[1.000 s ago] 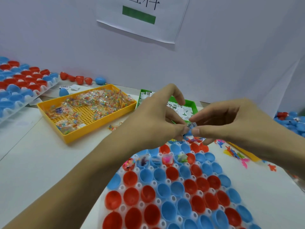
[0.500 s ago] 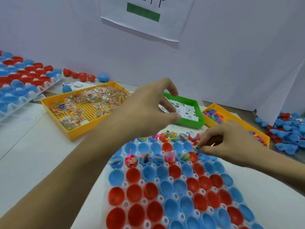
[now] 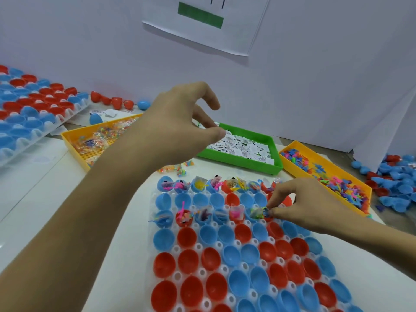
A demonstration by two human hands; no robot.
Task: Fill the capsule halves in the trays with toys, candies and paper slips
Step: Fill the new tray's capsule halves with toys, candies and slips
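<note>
A white tray (image 3: 198, 246) in front of me holds rows of red and blue capsule halves. Its far row and third row carry toys, candy packets and slips; the nearer rows are bare. My right hand (image 3: 299, 206) pinches a small toy (image 3: 262, 213) at a capsule half on the right of the third row. My left hand (image 3: 180, 129) hovers with fingers apart above the near corner of the green tray of paper slips (image 3: 238, 147), holding nothing.
A yellow tray of candy packets (image 3: 94, 143) sits left of the green one, a yellow tray of plastic toys (image 3: 326, 174) to its right. Another capsule tray (image 3: 29, 109) lies far left. Loose capsule halves (image 3: 398, 183) are piled at the right edge.
My hands were together above the tray; they parted. The right hand dropped to the third row with the toy, the left hand rose toward the green slip tray.
</note>
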